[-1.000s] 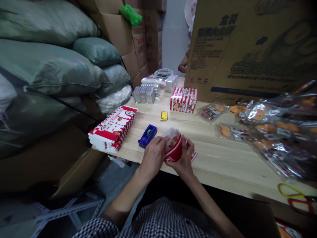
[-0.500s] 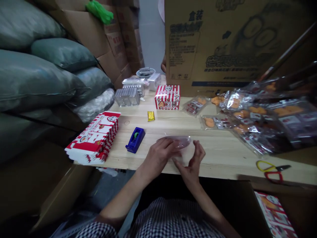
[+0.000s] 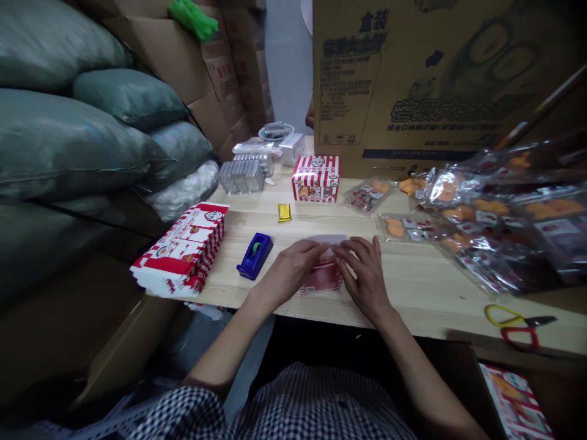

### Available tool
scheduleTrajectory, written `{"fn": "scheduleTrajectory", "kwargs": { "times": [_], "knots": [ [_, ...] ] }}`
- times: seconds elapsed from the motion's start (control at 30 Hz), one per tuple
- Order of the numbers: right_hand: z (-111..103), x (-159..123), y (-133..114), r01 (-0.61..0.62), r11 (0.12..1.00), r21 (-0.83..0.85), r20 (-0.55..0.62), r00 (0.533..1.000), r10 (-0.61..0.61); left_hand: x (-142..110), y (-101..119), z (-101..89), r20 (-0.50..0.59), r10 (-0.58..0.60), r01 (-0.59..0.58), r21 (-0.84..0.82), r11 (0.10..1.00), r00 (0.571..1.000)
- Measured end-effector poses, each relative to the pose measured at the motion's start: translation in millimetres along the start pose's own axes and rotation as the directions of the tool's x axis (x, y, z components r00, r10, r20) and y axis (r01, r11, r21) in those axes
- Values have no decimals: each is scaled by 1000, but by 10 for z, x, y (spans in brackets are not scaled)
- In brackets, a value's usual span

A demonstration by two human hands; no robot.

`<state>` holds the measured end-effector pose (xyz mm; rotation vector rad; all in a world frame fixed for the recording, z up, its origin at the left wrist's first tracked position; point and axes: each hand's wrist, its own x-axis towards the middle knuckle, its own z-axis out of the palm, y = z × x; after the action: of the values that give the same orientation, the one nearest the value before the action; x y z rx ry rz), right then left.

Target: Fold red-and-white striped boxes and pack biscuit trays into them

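Evidently the left hand [image 3: 296, 266] pinches a clear plastic wrapper [image 3: 334, 239] near its top, and the right hand [image 3: 365, 272] sets its fingertips beside that pinch, though whether its own grip is closed cannot be told. The wrapper lies over a red-and-white card [image 3: 316, 282] near the front edge of the surface [image 3: 413, 293], presumably so both hands can work it squarely, with the blue tape dispenser [image 3: 255, 256] just left, apparently for easy reach.

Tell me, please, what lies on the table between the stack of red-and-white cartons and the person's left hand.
In the head view, a blue tape dispenser lies between the carton stack and the left hand.
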<state>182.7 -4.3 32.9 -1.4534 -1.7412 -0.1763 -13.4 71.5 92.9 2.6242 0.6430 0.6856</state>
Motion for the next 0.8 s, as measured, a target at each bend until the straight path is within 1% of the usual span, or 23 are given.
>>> {"fn": "scheduleTrajectory", "kwargs": {
  "times": [0.03,0.1,0.13,0.17,0.23,0.3,0.4,0.47,0.53,0.57,0.6,0.63,0.67,0.73,0.8],
  "knots": [
    [1,20,8,4,1000,-16,24,1000,-4,-64,-22,-5,-87,2,-1,8,1000,996],
    [13,48,29,17,999,-36,64,998,-15,-212,-47,-12,-249,-18,28,38,999,968],
    [24,57,40,28,999,-35,77,997,-25,-281,-55,-9,-294,-33,53,60,997,955],
    [37,64,53,39,999,-29,82,996,-36,-338,-64,0,-314,-50,80,85,993,948],
    [61,77,76,48,999,2,80,996,-48,-402,-91,37,-311,-77,125,136,983,947],
    [79,88,97,34,998,52,78,996,-38,-399,-135,93,-302,-97,157,181,971,948],
    [139,55,126,-29,989,147,102,995,14,-340,-214,219,-294,-133,202,221,954,947],
    [239,-39,154,-87,966,242,160,986,48,-324,-274,359,-231,-130,186,242,952,964],
    [387,-204,192,-156,917,368,226,971,74,-360,-339,549,-139,-97,126,219,967,985],
    [464,-309,213,-185,901,392,232,968,98,-400,-371,651,-122,-99,119,170,978,988],
    [530,-425,232,-221,891,397,232,963,135,-453,-400,751,-137,-135,150,105,983,981],
    [580,-548,246,-264,881,394,222,957,187,-518,-425,840,-181,-202,211,34,977,963],
    [607,-674,251,-302,869,391,214,948,233,-592,-443,914,-196,-235,239,0,971,952],
    [591,-913,221,-378,839,391,216,924,316,-755,-461,1007,-215,-302,299,-46,953,929],
    [513,-1114,128,-435,809,395,245,899,364,-911,-458,1045,-208,-364,355,-82,931,908]
  ]
}}
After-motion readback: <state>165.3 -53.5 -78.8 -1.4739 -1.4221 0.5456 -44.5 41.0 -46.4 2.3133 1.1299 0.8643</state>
